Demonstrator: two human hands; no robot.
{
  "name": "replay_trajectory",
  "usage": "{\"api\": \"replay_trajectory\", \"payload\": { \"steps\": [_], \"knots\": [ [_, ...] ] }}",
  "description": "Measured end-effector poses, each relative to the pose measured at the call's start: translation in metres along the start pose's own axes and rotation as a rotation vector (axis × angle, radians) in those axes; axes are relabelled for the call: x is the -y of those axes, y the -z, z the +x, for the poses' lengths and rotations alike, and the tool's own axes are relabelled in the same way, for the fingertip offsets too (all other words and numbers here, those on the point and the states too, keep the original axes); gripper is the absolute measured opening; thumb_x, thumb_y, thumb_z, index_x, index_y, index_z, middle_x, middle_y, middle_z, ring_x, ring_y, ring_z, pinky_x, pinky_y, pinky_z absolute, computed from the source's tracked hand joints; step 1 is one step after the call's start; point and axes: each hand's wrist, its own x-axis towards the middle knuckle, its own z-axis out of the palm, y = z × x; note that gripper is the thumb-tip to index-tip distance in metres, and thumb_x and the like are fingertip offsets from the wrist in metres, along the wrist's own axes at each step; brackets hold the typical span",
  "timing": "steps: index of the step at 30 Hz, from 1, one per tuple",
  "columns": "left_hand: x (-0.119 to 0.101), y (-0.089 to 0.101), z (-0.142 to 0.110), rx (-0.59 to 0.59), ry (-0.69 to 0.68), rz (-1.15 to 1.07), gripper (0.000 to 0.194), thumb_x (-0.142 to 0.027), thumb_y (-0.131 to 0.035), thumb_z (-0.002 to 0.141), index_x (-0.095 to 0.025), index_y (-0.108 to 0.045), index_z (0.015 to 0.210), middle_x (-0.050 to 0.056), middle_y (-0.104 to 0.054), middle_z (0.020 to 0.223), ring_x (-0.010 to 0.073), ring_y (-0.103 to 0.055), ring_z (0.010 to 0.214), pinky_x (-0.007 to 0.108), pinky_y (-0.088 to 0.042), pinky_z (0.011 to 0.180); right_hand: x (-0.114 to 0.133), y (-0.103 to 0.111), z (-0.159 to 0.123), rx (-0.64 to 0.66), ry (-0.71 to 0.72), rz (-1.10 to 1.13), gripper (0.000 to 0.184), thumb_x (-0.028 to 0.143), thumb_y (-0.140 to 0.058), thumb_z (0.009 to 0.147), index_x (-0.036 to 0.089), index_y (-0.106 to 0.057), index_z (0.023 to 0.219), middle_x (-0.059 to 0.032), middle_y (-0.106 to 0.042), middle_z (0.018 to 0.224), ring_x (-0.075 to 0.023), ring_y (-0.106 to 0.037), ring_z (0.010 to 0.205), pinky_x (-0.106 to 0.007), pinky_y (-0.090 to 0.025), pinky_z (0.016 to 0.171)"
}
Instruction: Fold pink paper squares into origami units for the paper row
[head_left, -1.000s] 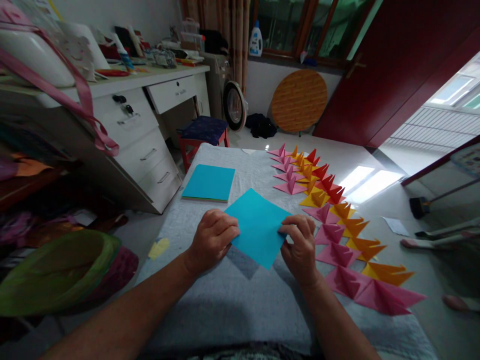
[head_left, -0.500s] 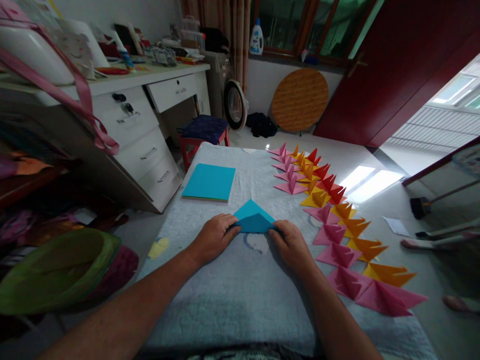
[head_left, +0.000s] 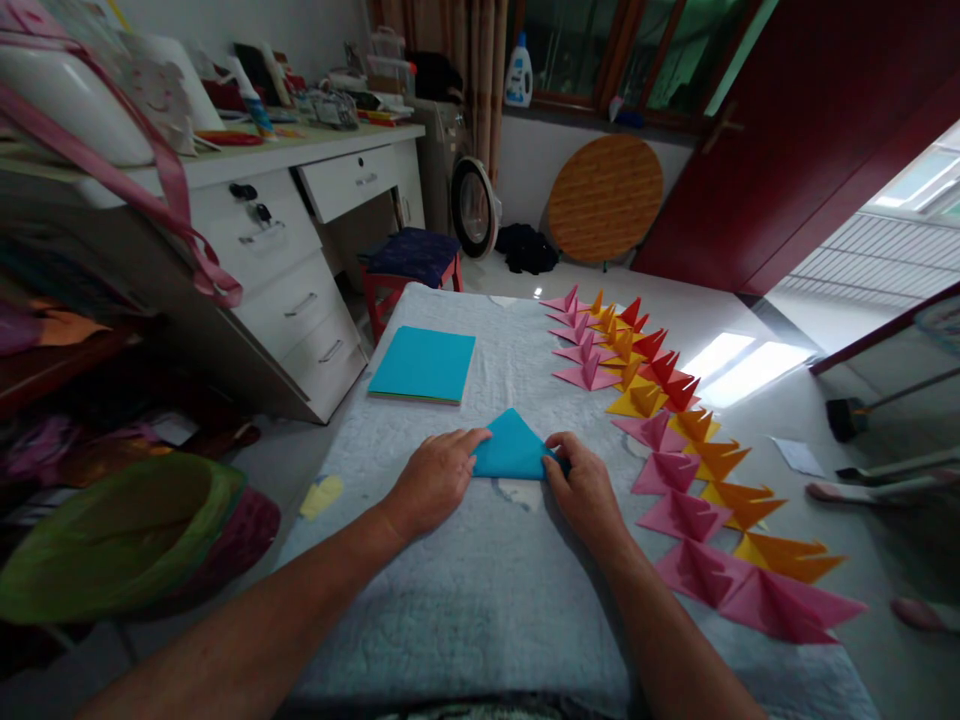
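A blue sheet of origami paper (head_left: 511, 449), folded into a triangle with its tip pointing away from me, lies on the cloth-covered table (head_left: 450, 610). My left hand (head_left: 441, 474) is closed on its left corner, fingertips resting on the upper left edge. At the right corner, my right hand (head_left: 581, 483) pinches the paper between thumb and fingers. Both corners are partly hidden by my fingers. A stack of square blue paper (head_left: 424, 365) sits beyond my left hand. Folded pink paper cranes (head_left: 684, 514) stand right of my right hand.
Yellow cranes (head_left: 742, 503) and red cranes (head_left: 664, 368) line the table's right side. Left of the table are a green-lined bin (head_left: 124, 540) and a white desk (head_left: 262, 265). A stool (head_left: 412, 258) stands behind the table's far left corner.
The blue paper's upper layer, earlier partly raised and shaded, now lies flatter as one triangle. My left fingers have moved up its left edge. The view has shifted slightly.
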Motion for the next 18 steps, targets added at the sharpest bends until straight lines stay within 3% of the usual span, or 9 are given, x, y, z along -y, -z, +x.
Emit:
{"api": "replay_trajectory", "payload": {
  "steps": [4,18],
  "knots": [
    [-0.001,-0.0015,0.0017,0.045,-0.015,0.101,0.039,-0.011,-0.043,0.093,-0.018,-0.062,0.127,0.011,-0.07,0.109,0.0258,-0.066,0.104,0.043,-0.051,0.095,-0.0017,-0.0004,0.001,0.013,0.013,-0.071,0.017,0.026,-0.049,0.085,0.019,-0.063,0.092,-0.0049,-0.065,0.077,-0.0215,-0.06,0.075,-0.032,-0.04,0.071],
    [0.003,-0.0093,0.0044,0.039,0.014,0.171,0.043,-0.012,-0.04,0.096,-0.019,-0.058,0.133,0.01,-0.068,0.113,0.0248,-0.064,0.102,0.041,-0.05,0.094,0.0,-0.0006,0.0058,0.027,-0.015,-0.117,0.02,0.026,-0.048,0.088,0.019,-0.065,0.096,-0.006,-0.07,0.083,-0.0221,-0.064,0.079,-0.031,-0.04,0.074]
  ]
}}
